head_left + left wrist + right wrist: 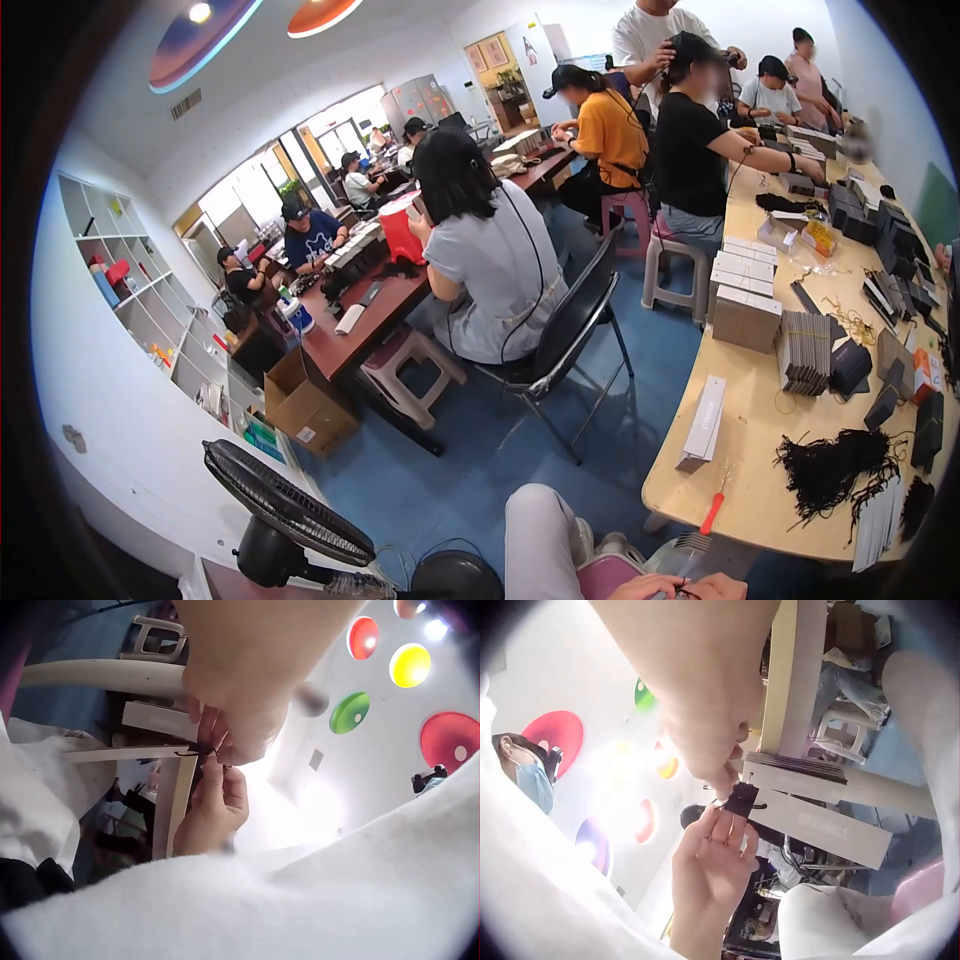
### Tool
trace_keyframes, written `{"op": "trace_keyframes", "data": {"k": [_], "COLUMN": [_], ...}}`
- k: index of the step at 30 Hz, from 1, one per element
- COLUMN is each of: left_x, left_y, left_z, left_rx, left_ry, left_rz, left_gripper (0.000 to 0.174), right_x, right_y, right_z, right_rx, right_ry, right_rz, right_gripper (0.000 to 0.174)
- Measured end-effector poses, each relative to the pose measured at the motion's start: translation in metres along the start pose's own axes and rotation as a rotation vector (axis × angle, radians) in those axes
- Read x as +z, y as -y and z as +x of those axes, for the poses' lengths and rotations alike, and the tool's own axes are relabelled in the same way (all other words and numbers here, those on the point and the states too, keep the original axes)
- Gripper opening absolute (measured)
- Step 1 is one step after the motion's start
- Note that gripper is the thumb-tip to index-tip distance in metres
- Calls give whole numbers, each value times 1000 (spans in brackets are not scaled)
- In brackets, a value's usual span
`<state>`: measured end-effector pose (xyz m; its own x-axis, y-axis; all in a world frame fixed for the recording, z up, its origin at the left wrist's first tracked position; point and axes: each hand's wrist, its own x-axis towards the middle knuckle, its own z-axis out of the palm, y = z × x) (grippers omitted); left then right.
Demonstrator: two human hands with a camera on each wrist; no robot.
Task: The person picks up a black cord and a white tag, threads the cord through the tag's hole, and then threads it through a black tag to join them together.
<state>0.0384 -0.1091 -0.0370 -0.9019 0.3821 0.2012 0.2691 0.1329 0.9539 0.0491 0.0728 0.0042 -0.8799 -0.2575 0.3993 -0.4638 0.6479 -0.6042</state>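
Head view: left hand [648, 588] and right hand [716, 587] meet at the bottom edge, grip unreadable. Left wrist view: both pinch a thin cord [193, 753]. Right wrist view alone shows the black tag [742, 799], in the left fingertips

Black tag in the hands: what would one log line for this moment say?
left hand: holds black tag | right hand: pinches thin cord at tag | place: beside table edge
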Motion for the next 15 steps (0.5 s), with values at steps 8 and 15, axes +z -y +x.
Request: {"op": "trace_keyframes", "data": {"k": [8,15], "left_x": [0,2], "left_y": [-11,-17], "left_z": [5,6], "left_rx": [246,290], "left_ry": [65,80], "left_rz": [158,333], "left_gripper": [12,17], "right_x": [0,8], "right_y": [2,-14], "right_z": [6,-6], "right_rx": [-93,-72], "right_ry": [20,-58], "right_rz": [-19,-131], "right_gripper": [12,17]}}
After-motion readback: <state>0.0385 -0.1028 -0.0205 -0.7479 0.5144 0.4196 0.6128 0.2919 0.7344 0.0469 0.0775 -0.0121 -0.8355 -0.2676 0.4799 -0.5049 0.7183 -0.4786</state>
